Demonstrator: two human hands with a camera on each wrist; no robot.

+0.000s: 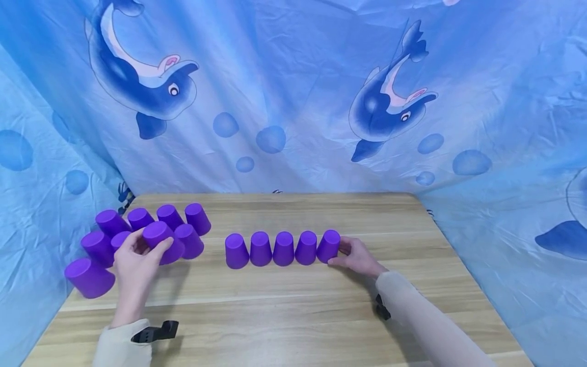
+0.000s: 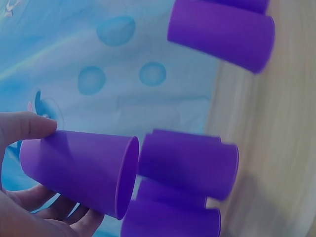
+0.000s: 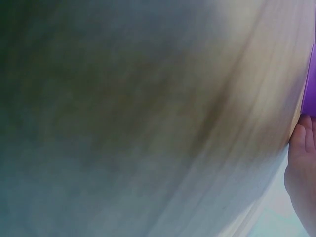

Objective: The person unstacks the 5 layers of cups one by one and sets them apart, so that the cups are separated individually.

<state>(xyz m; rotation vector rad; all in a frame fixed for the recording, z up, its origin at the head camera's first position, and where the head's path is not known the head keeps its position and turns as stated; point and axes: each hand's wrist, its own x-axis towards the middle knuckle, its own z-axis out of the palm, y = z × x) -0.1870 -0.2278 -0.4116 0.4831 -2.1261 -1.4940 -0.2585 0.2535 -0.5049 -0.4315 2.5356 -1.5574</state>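
My left hand (image 1: 139,262) holds a purple cup (image 1: 158,235) between thumb and fingers, raised over the table beside a cluster of similar cups. In the left wrist view the held cup (image 2: 79,170) is upside down, its open rim toward the table, clear of the surface. My right hand (image 1: 359,257) grips the right side of the end cup (image 1: 328,245) in a row of several upside-down purple cups (image 1: 283,248). Its thumb is low at the front; the other fingers are partly hidden behind the cup. Only an edge of that cup (image 3: 310,91) shows in the right wrist view.
Several more upside-down purple cups (image 1: 89,278) stand in a cluster at the table's left side. The wooden table (image 1: 284,321) meets blue dolphin-printed cloth (image 1: 293,102) at the back and sides. A black strap (image 1: 156,332) sits at my left wrist.
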